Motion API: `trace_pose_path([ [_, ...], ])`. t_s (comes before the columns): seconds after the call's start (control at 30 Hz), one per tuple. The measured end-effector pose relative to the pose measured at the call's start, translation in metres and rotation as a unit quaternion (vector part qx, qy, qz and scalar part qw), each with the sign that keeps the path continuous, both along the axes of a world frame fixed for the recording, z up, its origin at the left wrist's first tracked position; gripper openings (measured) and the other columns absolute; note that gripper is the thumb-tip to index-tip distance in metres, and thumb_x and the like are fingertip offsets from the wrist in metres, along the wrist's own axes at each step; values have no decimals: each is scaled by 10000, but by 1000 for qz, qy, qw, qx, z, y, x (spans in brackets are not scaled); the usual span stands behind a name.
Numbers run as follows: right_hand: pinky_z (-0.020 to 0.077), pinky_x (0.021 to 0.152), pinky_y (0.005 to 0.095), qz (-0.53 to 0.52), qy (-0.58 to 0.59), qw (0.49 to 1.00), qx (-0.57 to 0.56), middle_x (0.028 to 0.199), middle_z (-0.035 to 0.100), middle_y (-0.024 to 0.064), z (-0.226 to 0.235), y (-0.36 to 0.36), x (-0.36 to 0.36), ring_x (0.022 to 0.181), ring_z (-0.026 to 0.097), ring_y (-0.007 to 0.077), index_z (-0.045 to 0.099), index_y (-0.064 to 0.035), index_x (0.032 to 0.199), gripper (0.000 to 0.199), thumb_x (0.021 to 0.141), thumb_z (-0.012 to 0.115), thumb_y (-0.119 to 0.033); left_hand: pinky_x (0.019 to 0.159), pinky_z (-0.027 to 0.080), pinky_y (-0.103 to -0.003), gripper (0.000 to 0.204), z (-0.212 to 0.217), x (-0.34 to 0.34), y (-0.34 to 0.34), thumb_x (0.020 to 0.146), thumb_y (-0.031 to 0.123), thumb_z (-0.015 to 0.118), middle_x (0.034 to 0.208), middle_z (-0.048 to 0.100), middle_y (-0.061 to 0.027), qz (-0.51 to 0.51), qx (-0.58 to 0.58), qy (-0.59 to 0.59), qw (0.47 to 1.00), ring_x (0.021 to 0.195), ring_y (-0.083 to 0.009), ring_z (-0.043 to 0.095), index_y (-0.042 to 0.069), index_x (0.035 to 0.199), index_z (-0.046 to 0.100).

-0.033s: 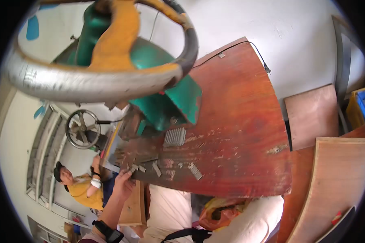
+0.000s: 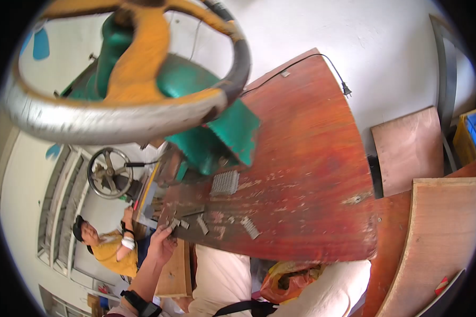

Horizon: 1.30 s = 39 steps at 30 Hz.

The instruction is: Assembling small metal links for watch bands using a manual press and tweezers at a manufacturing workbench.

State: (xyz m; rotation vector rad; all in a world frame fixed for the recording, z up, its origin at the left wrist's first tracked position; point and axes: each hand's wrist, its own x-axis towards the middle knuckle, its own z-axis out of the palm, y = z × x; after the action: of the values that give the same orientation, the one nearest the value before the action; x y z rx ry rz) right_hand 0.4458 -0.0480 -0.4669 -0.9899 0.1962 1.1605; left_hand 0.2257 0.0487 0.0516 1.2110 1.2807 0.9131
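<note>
View: shifted slightly since the earlier frame; the left hand (image 2: 163, 245) keeps about the same place.
Left hand: fingers curled and drawn close together, at the near left edge of the red-brown surface (image 2: 312, 153); whether it grips anything cannot be told.
Small grey pieces (image 2: 184, 224): just beside the hand, on the surface.
Grey strips: one (image 2: 202, 224) right of those, another (image 2: 250, 227) farther right.
Ridged grey block (image 2: 225, 183): farther back, near the green machine (image 2: 240, 132).
</note>
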Motion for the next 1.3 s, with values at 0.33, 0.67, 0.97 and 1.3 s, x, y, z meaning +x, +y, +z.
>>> trace_pose_path([
  [0.33, 470, 632, 280, -96, 116, 989, 3, 795, 601, 81, -59, -24, -37, 705, 576, 149, 586, -33, 853, 212, 868, 503, -228, 519, 493, -234, 219, 15, -1, -4, 812, 142, 614, 851, 649, 5, 64, -44, -15, 997, 588, -113, 611, 136, 1018, 542],
  [0.67, 468, 646, 278, -150, 156, 976, 11, 779, 590, 72, -80, -63, -36, 713, 568, 144, 580, -42, 822, 191, 871, 502, -210, 565, 498, -224, 195, 15, 7, -2, 818, 145, 606, 855, 652, -4, 77, -25, 13, 997, 606, -108, 603, 125, 1006, 562],
  [0.97, 467, 658, 277, -190, 183, 965, -3, 764, 581, 64, -63, -137, -41, 721, 561, 138, 574, -50, 794, 179, 873, 500, -193, 563, 499, -203, 175, 15, 10, -6, 821, 133, 603, 902, 635, 6, 63, -19, -2, 998, 667, -101, 605, 123, 990, 558],
  [1.3, 455, 622, 240, -347, 60, 931, -95, 787, 592, 49, 155, -272, 12, 697, 542, 109, 602, -3, 852, 148, 855, 517, -125, 509, 478, -217, 269, 8, 7, -10, 806, 122, 632, 910, 602, 0, 45, 84, -26, 995, 633, -86, 575, 93, 1049, 519],
])
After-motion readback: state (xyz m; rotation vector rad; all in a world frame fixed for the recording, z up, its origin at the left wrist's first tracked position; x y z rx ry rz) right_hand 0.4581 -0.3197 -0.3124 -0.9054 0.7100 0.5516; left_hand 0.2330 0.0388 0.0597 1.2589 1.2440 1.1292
